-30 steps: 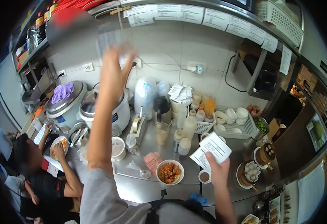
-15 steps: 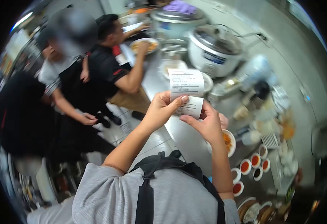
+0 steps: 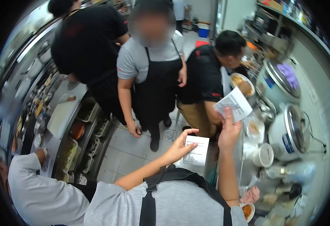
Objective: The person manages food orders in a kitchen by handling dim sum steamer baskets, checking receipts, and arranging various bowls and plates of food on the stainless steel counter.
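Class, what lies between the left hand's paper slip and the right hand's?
Between the left slip and the right slip, the head view shows open air, with the right hand alongside and a co-worker's tan trousers behind.

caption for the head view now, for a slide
In a kitchen, the left hand holds a printed slip, the right hand a second slip, before an aproned co-worker.
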Available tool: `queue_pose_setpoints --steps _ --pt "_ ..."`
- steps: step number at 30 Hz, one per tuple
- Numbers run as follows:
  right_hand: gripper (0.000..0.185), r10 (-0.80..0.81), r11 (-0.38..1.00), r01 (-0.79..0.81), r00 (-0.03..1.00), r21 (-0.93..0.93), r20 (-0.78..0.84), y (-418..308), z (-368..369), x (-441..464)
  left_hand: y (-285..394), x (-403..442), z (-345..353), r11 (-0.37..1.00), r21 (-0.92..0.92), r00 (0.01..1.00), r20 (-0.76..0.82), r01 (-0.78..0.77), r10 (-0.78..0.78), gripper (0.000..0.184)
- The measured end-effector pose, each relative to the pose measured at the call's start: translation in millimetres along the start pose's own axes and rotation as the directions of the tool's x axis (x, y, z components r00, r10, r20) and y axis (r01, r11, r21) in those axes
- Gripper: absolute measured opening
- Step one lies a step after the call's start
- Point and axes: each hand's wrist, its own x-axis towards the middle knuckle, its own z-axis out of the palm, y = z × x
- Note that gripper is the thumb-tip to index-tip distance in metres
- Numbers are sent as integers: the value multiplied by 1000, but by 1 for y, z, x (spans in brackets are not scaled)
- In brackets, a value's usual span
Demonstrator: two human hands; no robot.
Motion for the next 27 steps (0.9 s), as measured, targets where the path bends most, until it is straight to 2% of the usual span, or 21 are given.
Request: queue_pose_setpoints --steps 1,4,6,8,10,12,13,14,15,16,17,19,20,21,24,25,26,27 --pt "26 -1 1000 1 999 -19 36 9 9 12 -1 -3 -15 983 171 995 -59 -66 77 47" --pt "23 60 998 -56 987 -34 148 47 31 42 2 -8 -43 981 192 994 -97 -27 47 33" --pt "28 92 995 -84 981 -53 172 80 44 57 9 -9 -58 988 98 983 -151 121 -106 25" --pt "28 117 991 -103 977 -88 177 104 58 69 3 -1 -72 979 189 983 -177 75 -41 24" --pt "26 187 979 -168 965 -116 182 119 67 83 -1 16 -80 977 194 976 -211 92 -50 27" --pt "24 198 978 -179 956 -104 215 139 71 102 -6 39 -87 953 249 963 -247 171 -108 35" --pt "23 206 977 -186 953 -105 221 148 72 111 -4 51 -88 949 294 975 -216 114 -50 46" --pt "25 184 978 -156 955 -135 231 157 71 121 -2 66 -92 912 380 974 -214 152 -74 61" --pt "25 190 977 -159 951 -144 245 166 69 129 -2 80 -96 834 551 969 -203 -8 144 70" --pt "25 197 975 -160 945 -155 261 173 67 138 -2 96 -100 698 700 925 -152 -149 350 80" --pt "24 206 974 -168 939 -154 274 177 66 145 -6 112 -108 703 702 919 -193 -116 344 93" --pt "23 258 959 -205 916 -194 307 195 60 159 -17 142 -127 877 481 882 -404 -18 240 95" --pt "24 281 950 -213 900 -227 332 202 58 166 -20 158 -140 945 326 847 -505 10 165 96" --pt "24 276 951 -203 895 -232 350 212 58 173 -35 175 -160 958 203 787 -548 -204 284 98" --pt "24 277 950 -188 874 -249 399 247 57 188 -60 205 -229 963 234 445 -854 -134 270 77" --pt "24 320 936 -213 846 -280 427 256 54 193 -52 202 -245 979 202 375 -908 -4 189 47" --pt "24 365 919 -238 814 -315 451 264 53 195 -40 197 -255 989 141 265 -956 48 123 21" --pt "24 397 903 -242 786 -355 474 273 51 197 -37 190 -276 990 119 216 -971 82 98 15"
